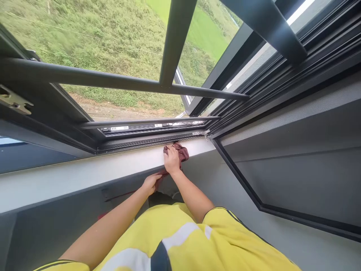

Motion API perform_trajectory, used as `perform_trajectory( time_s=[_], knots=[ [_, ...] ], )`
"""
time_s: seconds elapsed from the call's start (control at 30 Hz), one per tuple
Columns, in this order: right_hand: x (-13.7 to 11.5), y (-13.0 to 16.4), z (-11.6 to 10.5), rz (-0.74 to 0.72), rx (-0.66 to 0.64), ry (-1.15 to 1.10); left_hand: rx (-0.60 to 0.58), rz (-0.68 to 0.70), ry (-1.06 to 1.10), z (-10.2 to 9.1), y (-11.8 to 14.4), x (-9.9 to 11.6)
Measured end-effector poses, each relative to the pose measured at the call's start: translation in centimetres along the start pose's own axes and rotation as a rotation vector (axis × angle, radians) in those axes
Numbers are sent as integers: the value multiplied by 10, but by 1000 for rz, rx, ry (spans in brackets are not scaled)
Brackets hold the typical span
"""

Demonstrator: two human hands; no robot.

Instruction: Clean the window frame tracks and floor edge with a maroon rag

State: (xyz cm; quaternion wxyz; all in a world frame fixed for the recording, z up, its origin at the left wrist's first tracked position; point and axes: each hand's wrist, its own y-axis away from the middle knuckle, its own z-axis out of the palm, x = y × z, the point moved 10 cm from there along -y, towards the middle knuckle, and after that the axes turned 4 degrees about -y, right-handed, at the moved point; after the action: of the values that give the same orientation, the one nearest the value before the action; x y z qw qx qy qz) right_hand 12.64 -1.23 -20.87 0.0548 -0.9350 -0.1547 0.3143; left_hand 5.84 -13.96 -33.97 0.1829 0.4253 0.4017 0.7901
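Note:
My right hand (172, 160) presses a dark reddish-brown cloth (182, 153) against the white window sill (124, 165). The bunched cloth sits at the sill's inner part, close to the dark window track (146, 140), and bulges out to the right of my fingers. Lower down, in front of the sill's edge, my left hand (150, 183) is closed on a hanging part of brownish-red cloth, its fingers partly hidden. Whether both hands hold one and the same cloth is hard to see.
Dark bars (113, 77) cross the window opening above my hands. A framed mesh screen (296, 165) stands swung inward on the right. Crumpled clear plastic (201, 133) lies at the track's right corner. A metal latch piece (15, 101) is on the left frame.

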Motion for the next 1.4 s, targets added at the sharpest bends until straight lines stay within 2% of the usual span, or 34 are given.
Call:
perform_trajectory(
  time_s=[0.13,0.23,0.37,0.53,0.63,0.87,1.03,1.17,1.23,1.33,1.4],
  knots=[
    [11,3,-24,9,25,-69,77,70,91,-19,15,10],
    [30,10,-31,168,29,44,45,93,87,-18,33,13],
    [42,7,-18,402,0,138,-16,87,8,-14,50,13],
    [24,-19,1,525,39,77,-23,81,-58,-18,59,12],
    [12,-23,5,497,88,53,-23,86,-54,-17,64,13],
    [-2,-17,10,302,130,24,-12,71,-82,-15,70,7],
    [-14,-13,11,148,141,-1,36,61,-100,-22,69,5],
    [-22,-13,10,66,69,-44,72,73,-70,-27,72,10],
    [-21,-12,3,60,2,-135,88,88,-33,-30,76,15],
    [-5,-2,-8,162,-186,-399,50,108,75,-28,86,22],
    [11,16,-9,305,-387,-589,-23,143,137,-19,96,29]
  ],
)
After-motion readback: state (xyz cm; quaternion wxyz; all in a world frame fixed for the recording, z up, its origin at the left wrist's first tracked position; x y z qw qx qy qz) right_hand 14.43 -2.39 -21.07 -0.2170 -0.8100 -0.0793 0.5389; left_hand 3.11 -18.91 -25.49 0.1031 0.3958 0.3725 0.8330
